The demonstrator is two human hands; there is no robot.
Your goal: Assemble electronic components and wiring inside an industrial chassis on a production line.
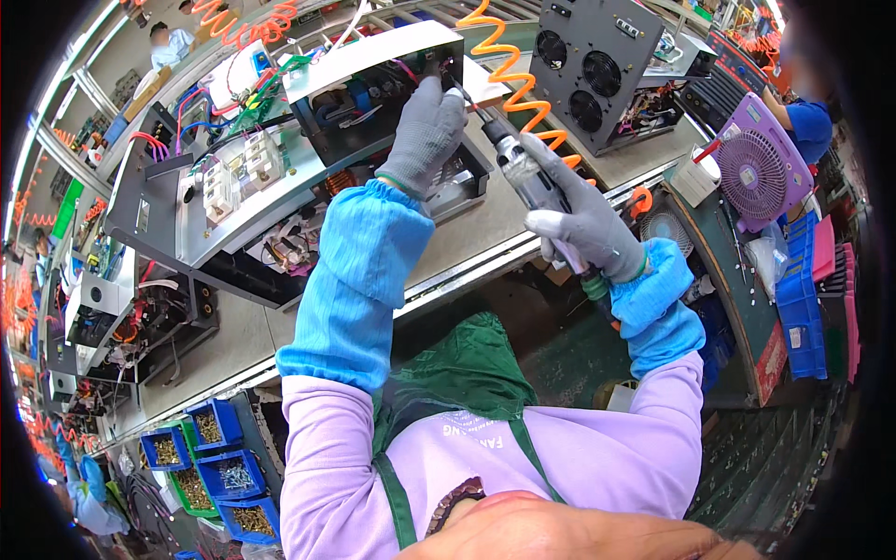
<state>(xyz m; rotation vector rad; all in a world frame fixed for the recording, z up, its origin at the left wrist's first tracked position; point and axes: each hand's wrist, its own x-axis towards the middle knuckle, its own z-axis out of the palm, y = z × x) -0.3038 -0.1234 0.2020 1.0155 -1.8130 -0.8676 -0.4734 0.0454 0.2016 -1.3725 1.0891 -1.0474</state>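
The right hand (pixel 590 222) wraps a power screwdriver (pixel 536 179); whether the left hand (pixel 427 131) grips the chassis (pixel 373 60) before it, I can't tell. Best square the bit (pixel 473 106) before pressing.

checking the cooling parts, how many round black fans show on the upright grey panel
3: the upper-left fan, the right-hand fan and the lower fan, all on the grey panel. Others inside may be hidden.

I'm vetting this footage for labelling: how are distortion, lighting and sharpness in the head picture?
Head view: edges bend toward the rim, black corners; head view: white cover bright, dark casing shadowed inside; head view: right hand and power screwdriver fairly sharp, blue-clad person's head blurred.
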